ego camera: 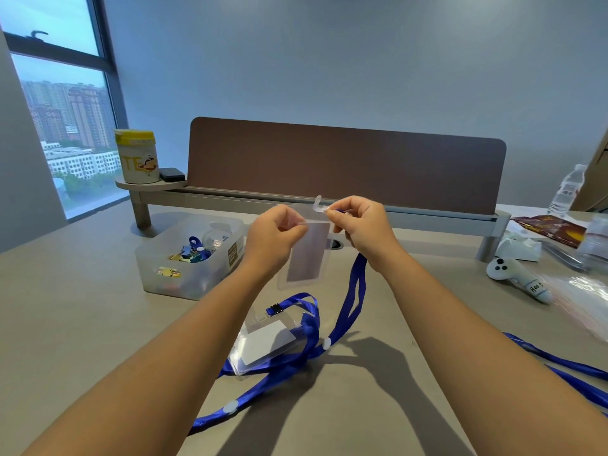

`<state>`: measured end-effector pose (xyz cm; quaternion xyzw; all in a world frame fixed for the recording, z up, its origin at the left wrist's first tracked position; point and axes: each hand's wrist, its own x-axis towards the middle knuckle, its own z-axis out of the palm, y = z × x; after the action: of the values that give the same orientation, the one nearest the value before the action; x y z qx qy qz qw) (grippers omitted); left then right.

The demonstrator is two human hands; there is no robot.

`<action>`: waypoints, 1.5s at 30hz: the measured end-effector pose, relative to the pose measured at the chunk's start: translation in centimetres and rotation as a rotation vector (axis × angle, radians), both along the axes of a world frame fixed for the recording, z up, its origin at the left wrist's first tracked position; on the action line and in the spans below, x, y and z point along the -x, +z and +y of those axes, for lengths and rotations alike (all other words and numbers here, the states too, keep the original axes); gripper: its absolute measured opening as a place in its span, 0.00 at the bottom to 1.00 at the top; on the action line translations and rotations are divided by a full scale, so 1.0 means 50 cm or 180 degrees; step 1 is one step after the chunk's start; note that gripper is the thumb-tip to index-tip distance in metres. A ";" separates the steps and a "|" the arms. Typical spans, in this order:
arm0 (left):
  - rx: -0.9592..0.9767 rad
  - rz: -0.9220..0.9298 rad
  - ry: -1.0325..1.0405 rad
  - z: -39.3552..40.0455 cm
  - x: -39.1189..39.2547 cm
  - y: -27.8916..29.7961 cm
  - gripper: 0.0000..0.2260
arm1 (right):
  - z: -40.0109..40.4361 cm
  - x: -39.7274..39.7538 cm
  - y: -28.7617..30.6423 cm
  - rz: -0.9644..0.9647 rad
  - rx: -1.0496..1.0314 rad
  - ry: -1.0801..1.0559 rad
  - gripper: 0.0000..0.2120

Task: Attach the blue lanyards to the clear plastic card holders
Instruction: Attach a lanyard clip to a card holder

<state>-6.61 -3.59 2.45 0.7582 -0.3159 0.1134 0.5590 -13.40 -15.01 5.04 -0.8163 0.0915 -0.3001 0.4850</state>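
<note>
Your left hand pinches top left edge of clear plastic card holder with grey insert, held upright above grey bench. Your right hand clamps clear strap clip of blue fabric lanyard at holder's top; lanyard trails down onto bench beside second clear holder.

There is only one view, from the camera on my head. It looks forward and slightly down across the desk, wide enough to bend the edges. My forearms reach in from the bottom corners, and my left hand and right hand meet close in at mid-frame. Beyond them it faces the brown divider panel, the wall, and a window at far left.
</note>
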 end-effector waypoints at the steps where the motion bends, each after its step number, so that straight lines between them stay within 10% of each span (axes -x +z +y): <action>1: 0.0119 -0.0074 0.0014 -0.001 0.000 0.006 0.03 | -0.004 -0.002 0.008 -0.0091 0.0149 -0.0076 0.04; 7: 0.0284 -0.0680 0.0284 -0.016 -0.003 0.056 0.06 | -0.019 -0.008 0.066 -0.0171 0.1086 -0.0470 0.08; 15: -0.0274 -0.1630 0.0566 -0.023 0.002 0.062 0.06 | -0.029 0.003 0.056 0.0466 0.0345 -0.0032 0.10; 45: -0.0952 -0.0067 0.0580 0.085 0.069 -0.145 0.06 | -0.007 0.092 -0.297 0.2297 0.0920 -0.0254 0.21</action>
<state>-10.07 0.67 -4.79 0.8572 -0.2650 0.1233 0.4240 -18.01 -15.37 -9.79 -0.9251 0.2446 -0.0221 0.2896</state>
